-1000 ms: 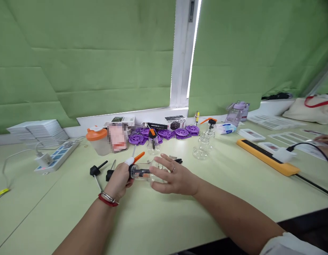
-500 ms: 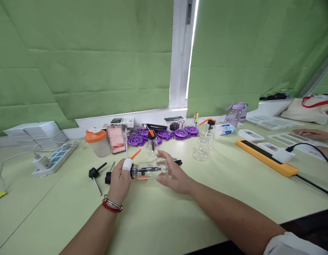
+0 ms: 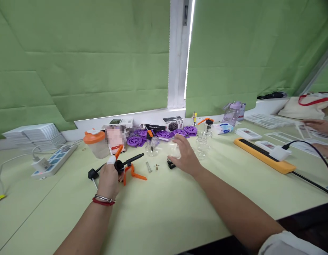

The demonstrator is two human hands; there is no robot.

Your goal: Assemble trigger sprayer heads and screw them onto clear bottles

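My left hand [image 3: 109,177], with a white cover on its thumb, is closed around a black sprayer head [image 3: 118,165] whose black tube points right. An orange lever [image 3: 118,152] rises beside that thumb. Curved fingers of my right hand [image 3: 187,157] are around a clear bottle [image 3: 175,150], standing apart from the head. Orange levers [image 3: 134,174] lie below the tube. Screws [image 3: 148,167] and small brass-coloured parts [image 3: 157,166] rest between my hands; small black parts [image 3: 171,164] lie under the right one. Another black T-shaped head [image 3: 93,174] is left of my left hand.
Behind my hands stand a sprayer bottle [image 3: 152,148], purple wheel-like parts [image 3: 162,134] and an orange-lidded cup [image 3: 96,143]. More clear bottles [image 3: 201,141] are to the right. A yellow power strip [image 3: 265,157] and a white one [image 3: 56,161] flank the area. Another person's hands [image 3: 319,126] are far right.
The clear bottle has come off the black sprayer head. My right hand has carried it right and back, while the left has moved left with the head, exposing small parts on the table.
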